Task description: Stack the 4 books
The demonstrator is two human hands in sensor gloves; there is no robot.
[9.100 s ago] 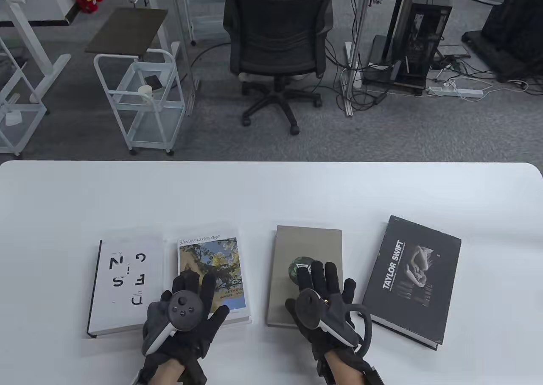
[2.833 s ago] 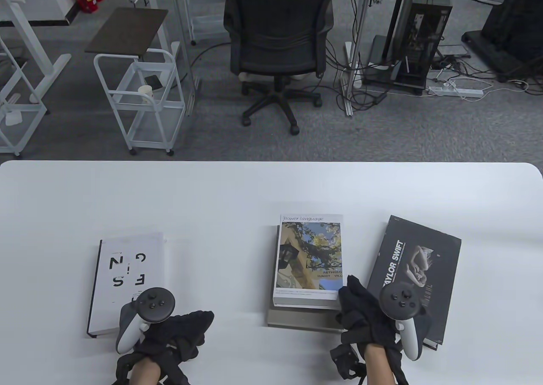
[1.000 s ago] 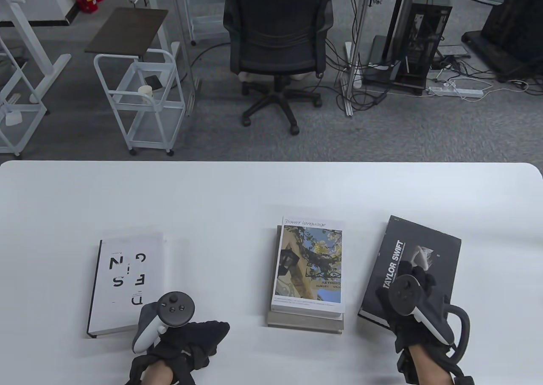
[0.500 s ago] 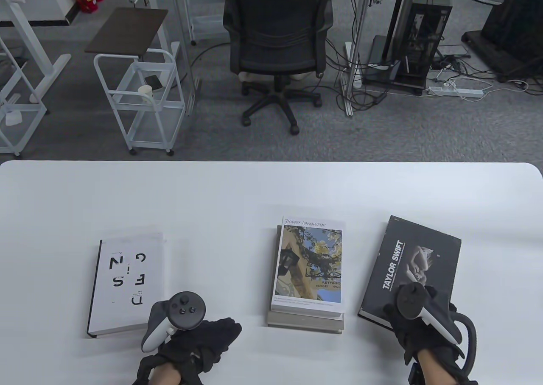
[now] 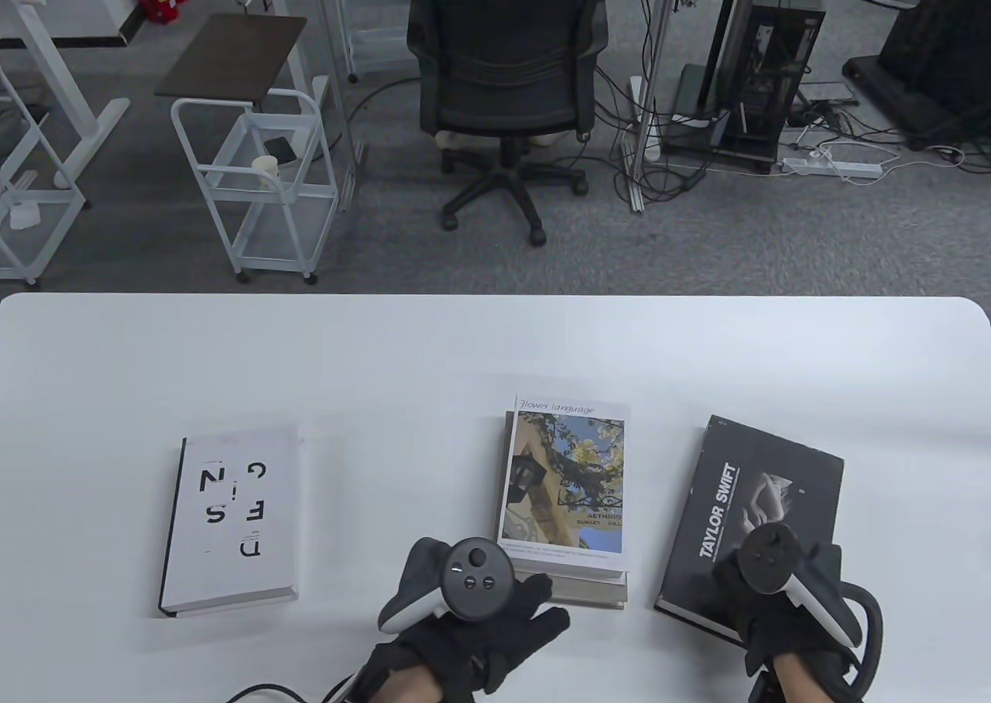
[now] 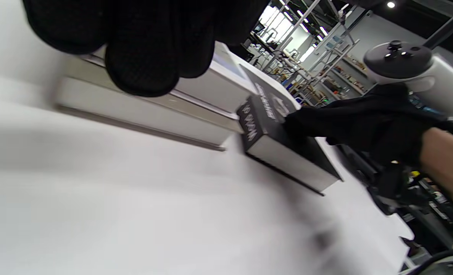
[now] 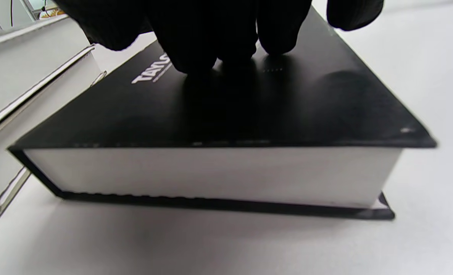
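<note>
Right hand (image 5: 782, 594): fingers are laid flat on the near end of the black book (image 5: 755, 502), pressing the cover (no wrap around an edge is seen in the right wrist view), so it is not clamped. Left hand (image 5: 472, 618): fingers are spread, tips at the near edge of the two-book pile, photo book (image 5: 564, 486) on grey book (image 5: 588, 588); whether the pile is actually touched cannot be told, nothing is gripped. White book (image 5: 231, 521) lies alone, well apart on the left of the table (image 5: 464, 347).

Risks:
- Black book is held only by downward pressure, so it can skid or pivot instead of lifting, and its near-left corner sits close to the pile (grey book could be knocked).
- Black book looks wider than the photo book; if it is set on top off-centre, an overhang is left and the pile can tip when the white book is added.
- The photo book can be shoved off the grey book if the left hand pushes rather than steadies.

Changes against half a second earlier:
- Left hand is now at the pile, where before it lay beside the white book.
- Black book is shifted slightly towards the near edge and turned a little.
- Pile and white book are unmoved.
</note>
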